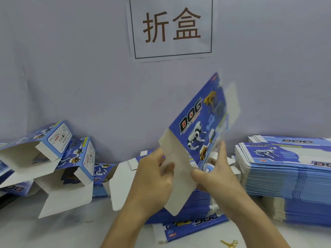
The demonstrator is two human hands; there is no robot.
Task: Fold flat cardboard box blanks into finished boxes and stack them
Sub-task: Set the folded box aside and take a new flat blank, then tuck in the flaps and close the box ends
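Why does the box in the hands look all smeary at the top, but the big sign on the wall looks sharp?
Head view: the held box blank is smeared at its top edge and right flap, which looks like motion blur, while the wall sign is crisp. Both hands, left and right, are slightly soft too. The wide lens bends the stack of flat blanks at the right edge.

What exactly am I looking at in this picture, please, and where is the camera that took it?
There is no machine here: a person wears one camera on the head, looking forward and down at their bare hands. The left hand and right hand both grip a blue printed box blank, held tilted above the table while it is folded. On the right sits a tall stack of flat blanks. On the left lie folded boxes, their ends open. A paper sign hangs on the wall behind.
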